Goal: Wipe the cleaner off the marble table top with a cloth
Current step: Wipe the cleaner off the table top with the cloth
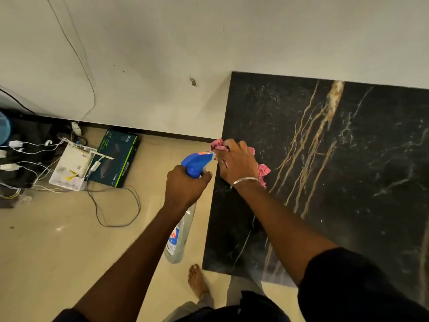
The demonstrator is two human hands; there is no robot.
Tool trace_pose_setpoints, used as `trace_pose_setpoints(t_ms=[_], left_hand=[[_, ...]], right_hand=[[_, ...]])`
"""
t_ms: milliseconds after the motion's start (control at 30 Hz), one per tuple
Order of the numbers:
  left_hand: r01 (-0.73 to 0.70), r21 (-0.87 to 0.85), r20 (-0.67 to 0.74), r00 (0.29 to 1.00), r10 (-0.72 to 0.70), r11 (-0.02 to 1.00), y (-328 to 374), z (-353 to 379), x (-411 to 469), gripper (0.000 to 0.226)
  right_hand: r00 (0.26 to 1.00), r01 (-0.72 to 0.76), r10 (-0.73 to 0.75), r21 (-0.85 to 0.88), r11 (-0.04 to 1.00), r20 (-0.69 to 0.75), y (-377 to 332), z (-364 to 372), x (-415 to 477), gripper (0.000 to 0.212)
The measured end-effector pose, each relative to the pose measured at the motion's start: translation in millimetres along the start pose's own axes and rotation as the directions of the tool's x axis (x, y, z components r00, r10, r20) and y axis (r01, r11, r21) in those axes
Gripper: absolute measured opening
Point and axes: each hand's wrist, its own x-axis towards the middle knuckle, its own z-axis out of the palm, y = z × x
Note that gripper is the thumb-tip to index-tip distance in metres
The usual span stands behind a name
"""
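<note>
White wall (pixel 162 54) at the back, beige tiled floor (pixel 58 228) below it; the view looks steeply down.

Floor, far left: tangle of white chargers and leads (pixel 30 156) beside a white box (pixel 73 163) set in a clear tray. Touching the tray's right side, a dark teal carton (pixel 116 156) lies flat near the skirting. A thin dark cable (pixel 116 205) loops over the floor in front of it.

Centre: left hand (pixel 185 184) is off the tabletop's left edge, over the floor. Its fingers are wrapped tight round the neck of a clear spray bottle (pixel 178 238), just under the blue trigger head. The bottle hangs tilted, nozzle towards the right hand, base towards the person. A bare foot (pixel 197 282) stands on the floor near the tabletop's near left corner.

Right of centre: right hand (pixel 236 163) is palm down at the left edge of the tabletop (pixel 348 182), about midway along it. Its fingers are bent and clamped over a bunched pink cloth (pixel 263 170), which shows beyond the fingertips and beside the wrist and lies on the marble. Metal bangle (pixel 243 182) on that wrist.

Right: black marble with gold and white veins, far edge against the wall. Whether cleaner lies on it cannot be told.
</note>
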Motion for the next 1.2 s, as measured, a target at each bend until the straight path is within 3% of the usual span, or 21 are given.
trace_pose_setpoints(t_ms=[233, 400, 500, 667, 900, 1033, 1200], left_hand=[[-0.112, -0.017, 0.067, 0.991, 0.113, 0.994, -34, -13, -35, 0.025], [-0.094, -0.019, 0.094, 0.991, 0.096, 0.995, -44, -6, -41, 0.024], [-0.058, -0.036, 0.083, 0.995, 0.061, 0.998, -44, -3, -36, 0.027], [0.003, -0.060, 0.067, 0.998, 0.001, 0.998, -41, 3, -21, 0.029], [0.000, -0.072, 0.016, 1.000, 0.002, 0.997, -39, 5, -20, 0.025], [-0.015, -0.095, 0.006, 1.000, 0.016, 0.995, -43, -3, -37, 0.021], [-0.045, -0.087, 0.031, 0.998, 0.048, 0.995, -61, -15, -76, 0.023]], right_hand=[[0.999, -0.024, 0.021, 0.076, 0.997, 0.037, -42, 18, -93, 0.034], [0.997, 0.023, -0.028, 0.070, 0.997, 0.069, -44, 24, -115, 0.035], [0.998, 0.050, -0.050, 0.008, 0.999, 0.038, -34, 21, -90, 0.036], [0.993, -0.075, 0.075, -0.003, 0.997, -0.087, -4, -1, 9, 0.034], [0.990, -0.102, 0.096, -0.048, 0.994, -0.104, 25, -7, 96, 0.032], [0.991, -0.078, 0.072, -0.056, 0.995, -0.116, 13, -4, 62, 0.032], [0.997, -0.027, 0.024, -0.039, 0.999, -0.071, -32, 13, -48, 0.032]])
